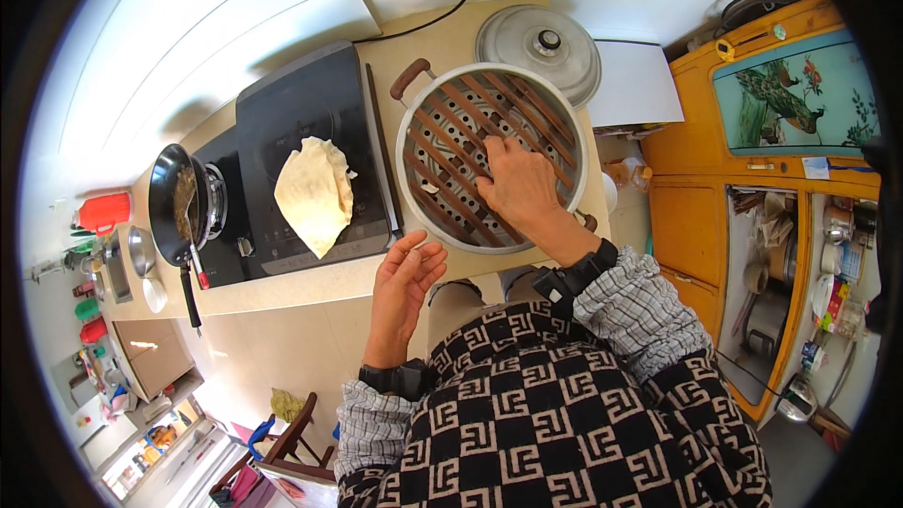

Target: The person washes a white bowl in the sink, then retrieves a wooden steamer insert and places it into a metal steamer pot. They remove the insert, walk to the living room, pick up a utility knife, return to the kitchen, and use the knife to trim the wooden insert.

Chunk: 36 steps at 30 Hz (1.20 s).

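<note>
Brown slatted rack point(453, 143) under R hand point(520, 186), fingers bent, can't tell if gripping; L hand point(404, 284) loose, empty, nr pot point(582, 150).

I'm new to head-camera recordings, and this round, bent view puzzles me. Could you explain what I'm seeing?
There is no machine here: a person works with two bare hands. The single picture comes from the left of two wide cameras worn on the head, looking down; its fisheye lens bends straight edges.

On the cream counter stands a metal pot with brown slats across its inside, and a round metal lid beyond it. To its left, a pale, dough-like sheet lies on a black cooktop; farther left is a dark wok.

The right hand reaches into the pot, fingers at the slats; whether it grips one is unclear. The left hand, near the cooktop's front edge, appears empty.
</note>
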Each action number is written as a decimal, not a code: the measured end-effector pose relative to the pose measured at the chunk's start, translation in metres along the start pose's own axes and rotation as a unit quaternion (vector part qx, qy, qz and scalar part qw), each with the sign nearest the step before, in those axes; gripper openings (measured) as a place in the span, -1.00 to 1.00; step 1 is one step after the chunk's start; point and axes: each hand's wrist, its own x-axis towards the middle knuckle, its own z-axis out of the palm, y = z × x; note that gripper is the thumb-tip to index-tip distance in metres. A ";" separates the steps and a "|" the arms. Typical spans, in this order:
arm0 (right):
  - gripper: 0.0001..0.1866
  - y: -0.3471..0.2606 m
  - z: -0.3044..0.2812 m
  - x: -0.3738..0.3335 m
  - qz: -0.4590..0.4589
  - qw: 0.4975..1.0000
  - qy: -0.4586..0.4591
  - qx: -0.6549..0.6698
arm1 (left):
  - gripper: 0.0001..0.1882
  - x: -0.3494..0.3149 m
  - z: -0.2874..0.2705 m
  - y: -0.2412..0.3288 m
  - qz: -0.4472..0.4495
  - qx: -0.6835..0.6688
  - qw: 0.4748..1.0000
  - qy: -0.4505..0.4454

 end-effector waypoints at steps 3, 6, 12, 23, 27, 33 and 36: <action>-0.58 -0.001 -0.001 0.000 0.000 1.000 0.005 -0.006 | -0.66 0.001 0.000 0.000 0.000 -0.008 1.000 -0.003; -0.59 -0.002 -0.001 0.000 0.001 1.000 0.003 -0.006 | -0.65 0.001 0.001 -0.001 -0.003 -0.010 1.000 0.000; -0.59 -0.003 -0.002 0.000 0.004 1.000 0.001 -0.008 | -0.66 0.005 -0.001 -0.003 -0.008 -0.022 1.000 -0.003; -0.52 -0.002 0.000 0.001 0.016 1.000 0.007 -0.020 | -0.66 0.008 -0.005 -0.006 -0.013 -0.028 1.000 0.002; -0.57 -0.002 0.001 0.000 0.006 1.000 0.014 -0.021 | -0.65 0.008 -0.005 -0.004 -0.017 -0.026 0.999 0.010; -0.58 -0.004 -0.002 -0.001 0.013 1.000 0.009 -0.014 | -0.66 0.006 -0.001 -0.003 -0.021 -0.031 0.999 0.013; -0.60 -0.005 -0.005 0.000 0.008 1.000 0.005 -0.019 | -0.66 0.006 -0.001 -0.003 -0.020 -0.029 0.999 0.013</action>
